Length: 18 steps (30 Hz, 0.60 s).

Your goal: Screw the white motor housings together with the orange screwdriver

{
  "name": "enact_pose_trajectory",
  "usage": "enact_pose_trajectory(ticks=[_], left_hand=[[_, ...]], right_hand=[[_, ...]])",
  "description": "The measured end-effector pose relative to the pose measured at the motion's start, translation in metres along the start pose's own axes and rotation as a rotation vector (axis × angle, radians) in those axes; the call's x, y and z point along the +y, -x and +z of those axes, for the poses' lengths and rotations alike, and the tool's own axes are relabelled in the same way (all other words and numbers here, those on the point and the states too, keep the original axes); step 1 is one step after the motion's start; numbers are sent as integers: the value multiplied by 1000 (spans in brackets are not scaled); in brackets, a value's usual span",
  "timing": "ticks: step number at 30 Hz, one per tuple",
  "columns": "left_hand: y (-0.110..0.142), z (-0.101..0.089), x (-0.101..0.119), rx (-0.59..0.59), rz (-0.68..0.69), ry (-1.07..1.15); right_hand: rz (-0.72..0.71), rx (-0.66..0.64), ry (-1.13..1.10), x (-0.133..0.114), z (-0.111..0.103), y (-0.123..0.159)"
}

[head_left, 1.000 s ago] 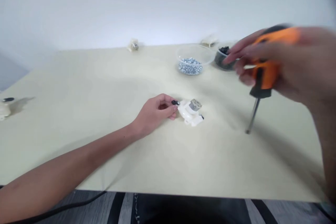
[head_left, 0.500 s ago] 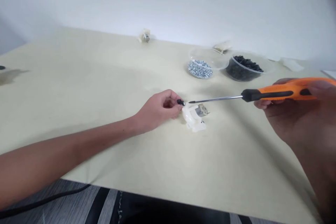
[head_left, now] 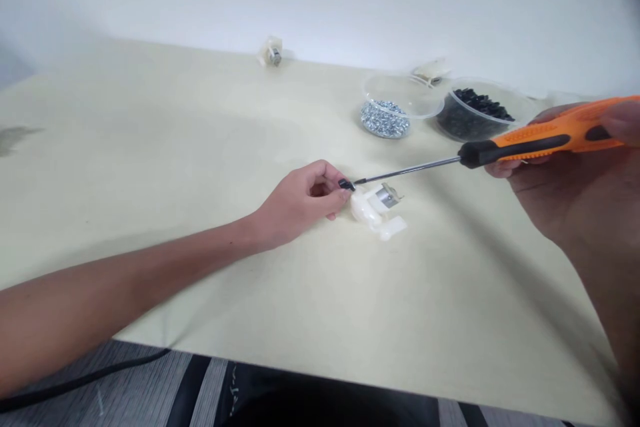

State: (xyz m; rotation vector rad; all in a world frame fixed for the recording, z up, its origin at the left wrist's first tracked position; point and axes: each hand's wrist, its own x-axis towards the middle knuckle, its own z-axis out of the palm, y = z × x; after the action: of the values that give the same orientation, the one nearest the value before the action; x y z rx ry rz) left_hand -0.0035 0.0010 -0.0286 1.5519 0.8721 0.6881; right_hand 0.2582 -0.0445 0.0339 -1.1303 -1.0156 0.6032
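With left hand (head_left: 295, 207) nearly closed, pinching small black plastic piece (head_left: 345, 184) beside white plastic motor housing (head_left: 367, 211) on pale tabletop (head_left: 300, 307), apparently for steadiness; with right hand (head_left: 565, 197) wrapped around orange-and-black screwdriver (head_left: 537, 141), directing metal tip (head_left: 361, 181) there.

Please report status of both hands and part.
Left hand pinching black piece at white motor unit. Right hand gripping orange screwdriver, tip at black piece. Tubs farther back.

The screwdriver (head_left: 475, 154) has a ribbed plastic grip (head_left: 537, 141) and shiny metal shaft (head_left: 410, 170). The casing (head_left: 365, 211) looks like smooth, glossy plastic, the motor (head_left: 389, 197) metal, the tubs (head_left: 425, 116) clear plastic, the tabletop (head_left: 310, 307) matt.
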Motion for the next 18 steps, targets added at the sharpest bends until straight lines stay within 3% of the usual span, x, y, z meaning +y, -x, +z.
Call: enact_pose_trajectory(ticks=[7, 12, 18], left_hand=[[-1, 0, 0, 7, -9, -7], [-1, 0, 1, 5, -8, 3], [-1, 0, -1, 0, -4, 26]], right_hand=[[36, 87, 57, -7, 7, 6], [0, 25, 55, -5, 4, 3], [86, 60, 26, 4, -1, -7]])
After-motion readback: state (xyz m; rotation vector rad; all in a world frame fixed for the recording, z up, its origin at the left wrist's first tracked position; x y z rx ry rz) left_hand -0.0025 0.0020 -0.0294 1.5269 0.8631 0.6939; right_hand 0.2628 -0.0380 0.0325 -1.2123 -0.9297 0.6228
